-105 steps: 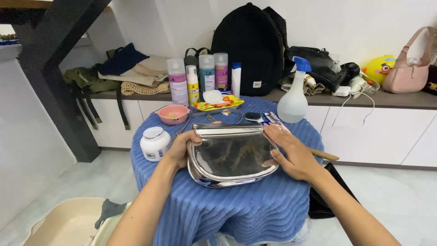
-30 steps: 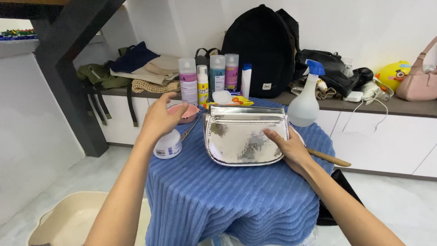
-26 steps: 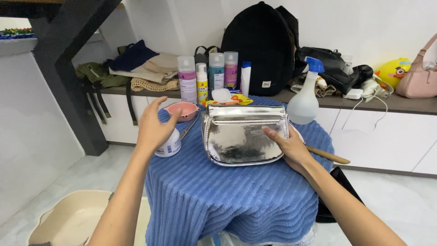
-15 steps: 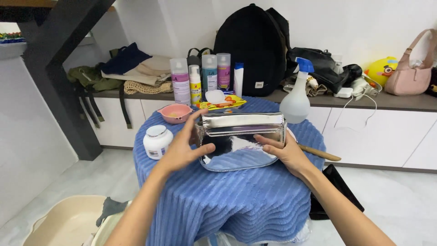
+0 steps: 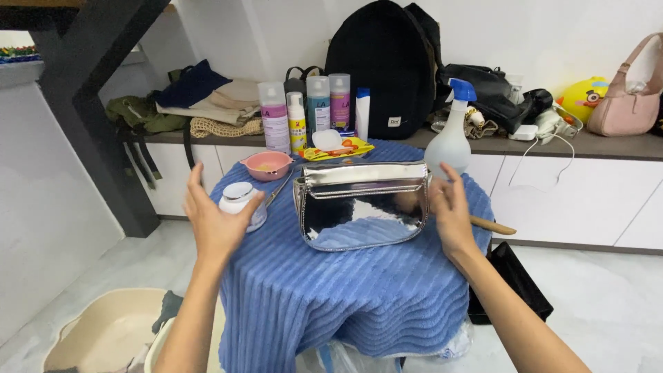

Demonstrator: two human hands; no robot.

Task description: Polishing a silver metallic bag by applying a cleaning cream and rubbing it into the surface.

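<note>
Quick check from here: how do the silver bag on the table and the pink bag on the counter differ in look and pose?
The silver bag has a mirror-like metallic finish; the pink bag is matte.
The silver bag stands upright on the blue ribbed cloth between the left hand and right hand, neither gripping it; the pink bag sits far right on the counter, out of the hands' way.
The pink bag's strap arches upward; no strap shows on the silver bag.
Both are small handbags.

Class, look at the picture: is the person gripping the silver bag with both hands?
No: the silver bag stands on the blue cloth while the left hand and right hand are open beside it.
</note>
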